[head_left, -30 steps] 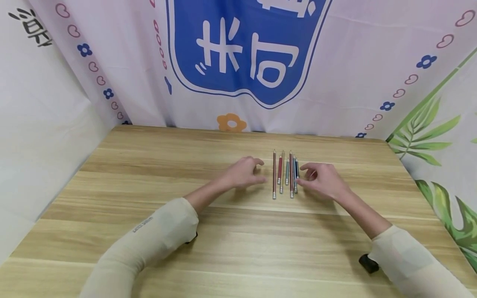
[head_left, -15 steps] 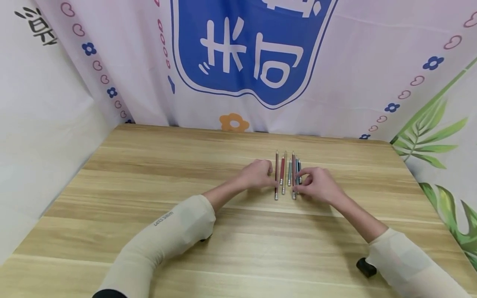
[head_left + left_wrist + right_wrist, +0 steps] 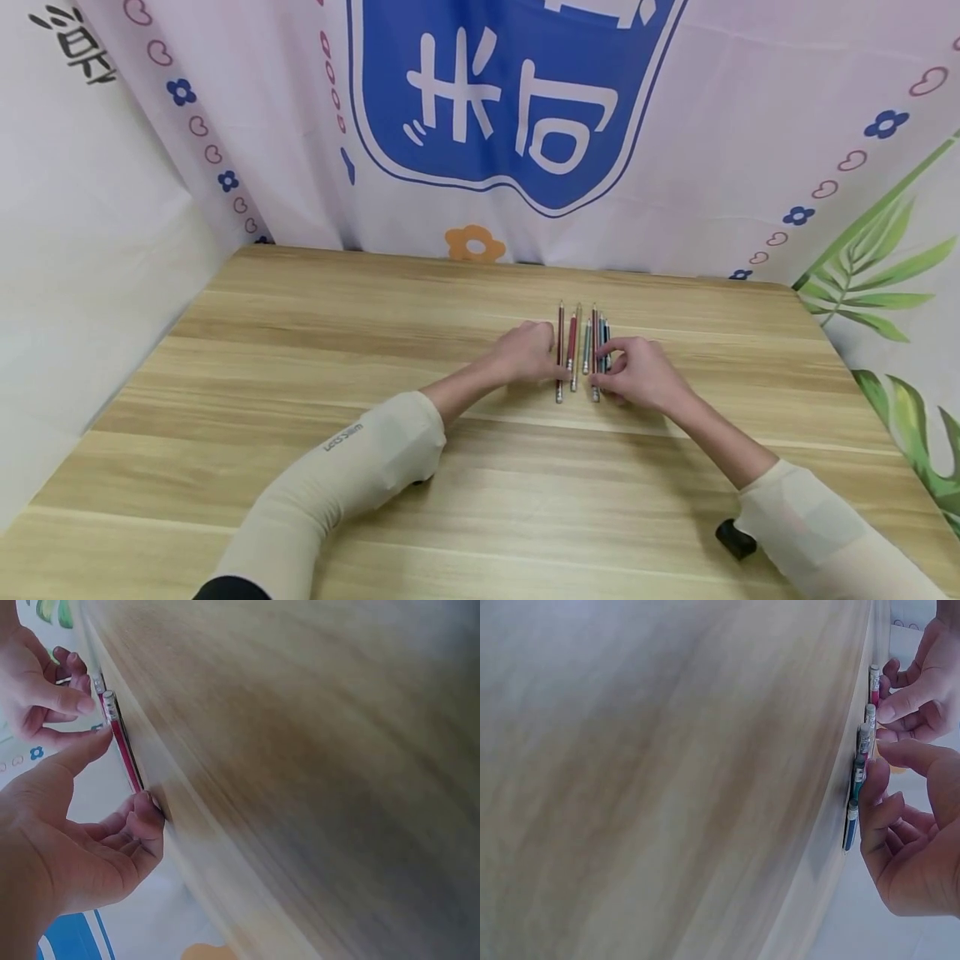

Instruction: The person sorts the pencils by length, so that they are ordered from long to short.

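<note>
Several pencils lie side by side on the table, eraser ends toward me. From left to right run a dark red pencil [image 3: 560, 342], a red one [image 3: 573, 337], a yellowish one, a short teal pencil [image 3: 587, 346], another dark red one [image 3: 595, 329] and two bluish ones. My left hand [image 3: 525, 354] reaches them from the left, its thumb across the leftmost pencil and its fingertips beside it. From the other side my right hand [image 3: 641, 371] has thumb and index fingertips at the right-hand dark red pencil, over the bluish ones. In the left wrist view, thumb and fingertips meet a red pencil [image 3: 127, 754] well apart.
The wooden table [image 3: 480, 500] runs back to a pink-white curtain [image 3: 750, 108] with a blue emblem. A white sheet hangs at the left and a leaf-printed one [image 3: 862, 275] at the right. A black device [image 3: 735, 538] sits under my right sleeve.
My left hand has moved right from beside the row until its thumb crosses the leftmost pencil. The right hand has shifted slightly left over the bluish pencils. The row is slightly tighter.
</note>
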A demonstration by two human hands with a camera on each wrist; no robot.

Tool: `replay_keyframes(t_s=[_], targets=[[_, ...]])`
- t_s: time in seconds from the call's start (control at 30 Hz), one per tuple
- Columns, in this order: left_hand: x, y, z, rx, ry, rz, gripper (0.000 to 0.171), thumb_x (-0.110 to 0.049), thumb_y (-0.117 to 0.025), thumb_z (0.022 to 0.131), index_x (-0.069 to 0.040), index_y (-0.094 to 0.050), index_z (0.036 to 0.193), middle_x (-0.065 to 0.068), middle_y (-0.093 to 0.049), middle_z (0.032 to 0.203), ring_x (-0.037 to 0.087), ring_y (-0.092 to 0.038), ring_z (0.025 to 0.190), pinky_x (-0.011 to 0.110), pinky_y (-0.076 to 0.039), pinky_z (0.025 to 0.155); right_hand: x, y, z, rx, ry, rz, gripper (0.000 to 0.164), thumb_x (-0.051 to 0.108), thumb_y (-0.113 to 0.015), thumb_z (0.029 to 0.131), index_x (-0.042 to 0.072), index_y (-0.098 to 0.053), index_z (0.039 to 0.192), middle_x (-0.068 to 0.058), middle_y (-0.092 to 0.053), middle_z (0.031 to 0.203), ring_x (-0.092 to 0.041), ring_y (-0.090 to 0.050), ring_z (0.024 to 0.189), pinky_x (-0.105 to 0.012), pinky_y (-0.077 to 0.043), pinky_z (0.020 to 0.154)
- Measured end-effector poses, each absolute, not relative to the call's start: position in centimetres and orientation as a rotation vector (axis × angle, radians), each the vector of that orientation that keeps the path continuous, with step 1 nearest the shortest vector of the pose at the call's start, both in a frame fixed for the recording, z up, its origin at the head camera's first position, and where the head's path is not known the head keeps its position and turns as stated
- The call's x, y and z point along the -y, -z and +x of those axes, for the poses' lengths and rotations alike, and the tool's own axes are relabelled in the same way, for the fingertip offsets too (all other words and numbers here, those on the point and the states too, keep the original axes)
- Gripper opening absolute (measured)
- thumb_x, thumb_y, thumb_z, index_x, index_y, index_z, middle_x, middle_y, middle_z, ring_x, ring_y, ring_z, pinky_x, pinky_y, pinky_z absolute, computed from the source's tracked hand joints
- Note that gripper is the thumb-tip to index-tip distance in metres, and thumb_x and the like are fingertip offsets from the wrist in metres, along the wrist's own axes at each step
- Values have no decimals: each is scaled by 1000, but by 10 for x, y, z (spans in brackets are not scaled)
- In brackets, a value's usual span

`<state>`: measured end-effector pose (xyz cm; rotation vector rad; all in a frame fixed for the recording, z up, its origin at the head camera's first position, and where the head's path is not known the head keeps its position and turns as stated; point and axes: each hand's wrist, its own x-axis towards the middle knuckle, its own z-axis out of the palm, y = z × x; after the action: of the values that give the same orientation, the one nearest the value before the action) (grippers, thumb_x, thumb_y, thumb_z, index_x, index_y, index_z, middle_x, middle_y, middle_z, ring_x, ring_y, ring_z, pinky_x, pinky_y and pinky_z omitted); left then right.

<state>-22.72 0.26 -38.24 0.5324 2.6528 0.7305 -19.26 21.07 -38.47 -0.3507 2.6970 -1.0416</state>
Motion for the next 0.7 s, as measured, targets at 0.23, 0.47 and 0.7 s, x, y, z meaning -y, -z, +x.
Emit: replay_keyframes(t_s=[0.23, 0.47, 0.7], targets=[[-2, 381, -226, -2648, -705, 519, 32, -25, -85, 88, -8, -58, 84, 0, -56, 70, 9, -45, 53, 19, -40, 44, -209, 382, -190, -2696, 1027, -325, 46, 14, -80, 90, -12, -63, 125, -6, -72, 68, -18, -67, 52, -22, -43, 42], [5, 379, -227, -2660, -667, 486, 20, -9, -78, 89, -7, -59, 80, 2, -59, 69, 10, -48, 51, 17, -43, 42, -207, 382, -188, -2704, 1009, -297, 46, 16, -81, 90, -10, -64, 124, -5, -70, 66, -16, -64, 50, -22, -38, 42], [19, 375, -229, -2675, -638, 468, 12, 0, -71, 92, -2, -60, 88, 9, -63, 78, 15, -59, 56, 20, -54, 46, -203, 382, -187, -2744, 961, -266, 30, 16, -81, 89, -6, -69, 106, -4, -68, 63, -15, -62, 49, -20, -35, 41]])
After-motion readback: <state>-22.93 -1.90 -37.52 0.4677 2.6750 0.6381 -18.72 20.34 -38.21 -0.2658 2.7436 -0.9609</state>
